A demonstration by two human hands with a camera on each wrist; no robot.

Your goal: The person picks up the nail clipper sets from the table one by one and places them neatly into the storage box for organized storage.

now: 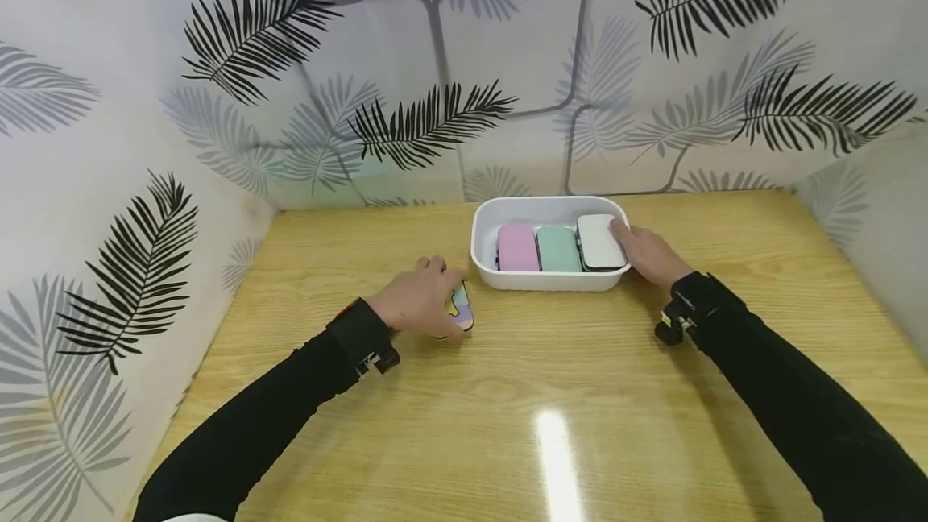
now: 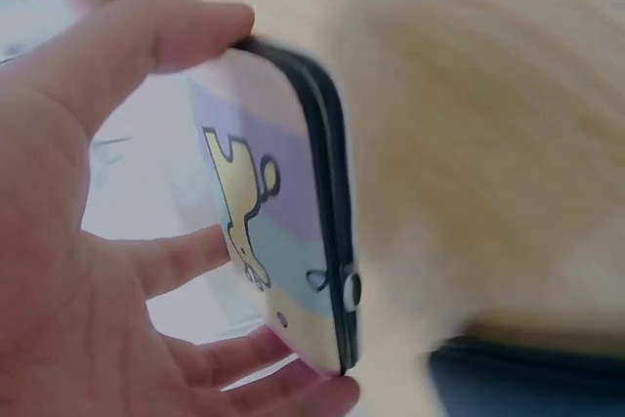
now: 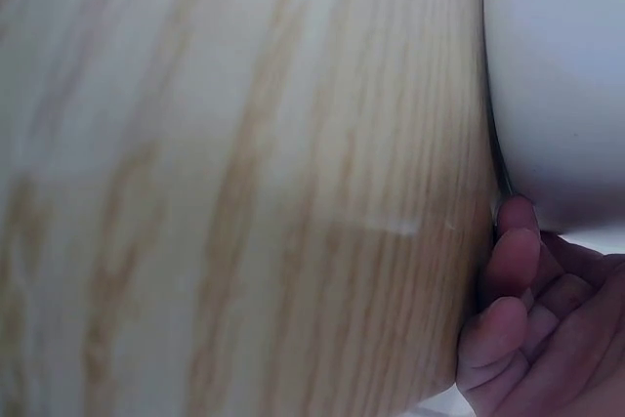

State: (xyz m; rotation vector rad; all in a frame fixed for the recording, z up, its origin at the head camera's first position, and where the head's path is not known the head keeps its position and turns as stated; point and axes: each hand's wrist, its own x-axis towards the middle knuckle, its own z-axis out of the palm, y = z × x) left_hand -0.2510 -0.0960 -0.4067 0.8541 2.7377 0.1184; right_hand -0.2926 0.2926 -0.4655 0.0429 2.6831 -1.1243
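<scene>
My left hand grips a small pastel case by its edges, left of a white plastic bin. A yellow cartoon figure and a black-edged rim with a small round stud show on the case in the left wrist view. Inside the bin sit a pink case, a mint green case and a white case, side by side. My right hand holds the bin's right end, thumb over the rim by the white case. In the right wrist view, curled fingers lie against the bin's outer wall.
The bin stands on a wooden table, near its back edge. A wall covering with leaf patterns rises behind and at the sides. A dark object shows at the lower right of the left wrist view, its kind unclear.
</scene>
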